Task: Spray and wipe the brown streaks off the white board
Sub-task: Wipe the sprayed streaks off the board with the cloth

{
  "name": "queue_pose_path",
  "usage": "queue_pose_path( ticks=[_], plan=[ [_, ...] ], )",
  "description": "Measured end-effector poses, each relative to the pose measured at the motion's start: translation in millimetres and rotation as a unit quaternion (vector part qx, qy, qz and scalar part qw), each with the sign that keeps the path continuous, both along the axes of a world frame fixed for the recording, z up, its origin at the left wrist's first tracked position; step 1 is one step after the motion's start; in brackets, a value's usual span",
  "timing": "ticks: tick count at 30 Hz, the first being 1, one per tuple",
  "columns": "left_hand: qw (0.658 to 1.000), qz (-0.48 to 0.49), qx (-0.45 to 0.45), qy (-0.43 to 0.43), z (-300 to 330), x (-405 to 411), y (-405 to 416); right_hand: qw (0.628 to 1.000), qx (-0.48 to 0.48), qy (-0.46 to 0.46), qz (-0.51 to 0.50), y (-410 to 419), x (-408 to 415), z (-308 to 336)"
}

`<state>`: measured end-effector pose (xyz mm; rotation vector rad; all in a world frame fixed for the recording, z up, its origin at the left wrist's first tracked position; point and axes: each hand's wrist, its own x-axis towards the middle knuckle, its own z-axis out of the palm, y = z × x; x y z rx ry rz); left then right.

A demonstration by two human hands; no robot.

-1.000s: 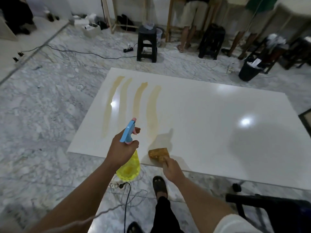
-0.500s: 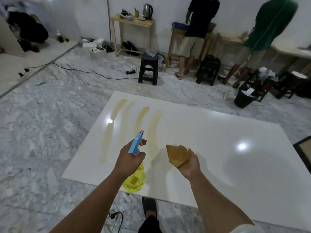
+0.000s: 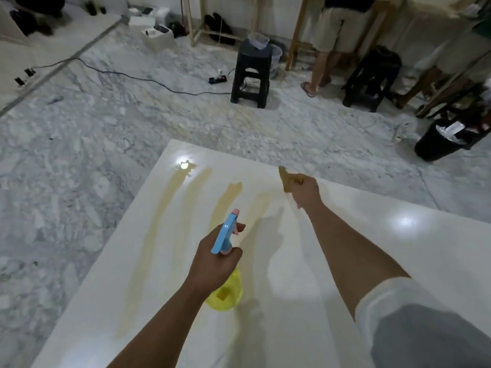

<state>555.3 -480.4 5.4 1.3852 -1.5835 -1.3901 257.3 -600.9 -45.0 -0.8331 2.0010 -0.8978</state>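
Observation:
A large white board [image 3: 385,261] lies flat on the marble floor. Several long brown streaks [image 3: 159,227] run down its left part. My left hand [image 3: 215,258] grips a spray bottle [image 3: 224,285] with a blue trigger head and a yellow body, its nozzle aimed over the streaks. My right hand [image 3: 305,192] is stretched out to the far edge of the board and holds a brown cloth [image 3: 287,180] near the top of the rightmost streak. Whether the cloth touches the board cannot be told.
Beyond the board stand two black stools [image 3: 251,73] [image 3: 372,78] and a black bin [image 3: 438,144]. A cable and power strip [image 3: 218,79] lie on the floor. Two people [image 3: 337,35] stand at wooden tables at the back.
My right hand has carried the cloth from the board's near edge, up through the air, out to the far edge. The spray bottle stays in my left hand; the view has moved forward over the board.

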Motion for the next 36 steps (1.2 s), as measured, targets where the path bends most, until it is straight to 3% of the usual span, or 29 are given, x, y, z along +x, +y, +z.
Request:
queue_pose_path(
  ticks=[2,5,9,13,15,16,19,23,31,36],
  plan=[
    [1.000,0.008,0.008,-0.006,-9,-5,-16,0.982,0.036,0.139,0.126,-19,3,-9],
    [1.000,0.014,0.005,-0.016,-17,-5,-28,0.940,0.037,0.200,0.273,-22,8,-26],
    [1.000,0.020,-0.006,-0.020,-24,-11,-40,0.933,-0.007,0.218,0.288,-37,8,-39],
    [0.999,0.017,-0.007,-0.036,-30,-13,-42,0.908,-0.005,0.292,0.299,-42,-1,-51],
    [0.999,0.020,-0.001,-0.041,-33,-16,-40,0.908,0.009,0.282,0.310,-41,-7,-57],
    [0.999,0.024,0.004,-0.045,-33,-17,-39,0.896,0.034,0.274,0.348,-41,-11,-62],
    [0.998,0.030,0.008,-0.051,-32,-19,-35,0.811,0.092,0.338,0.468,-33,-11,-79],
    [0.998,0.033,0.017,-0.060,-33,-18,-27,0.773,0.063,0.407,0.483,-17,-7,-104],
    [0.997,0.044,0.008,-0.069,-29,4,-3,0.813,-0.004,0.406,0.418,6,20,-126],
    [0.996,0.045,0.010,-0.075,-26,23,24,0.823,-0.065,0.385,0.413,66,64,-131]
  ],
)
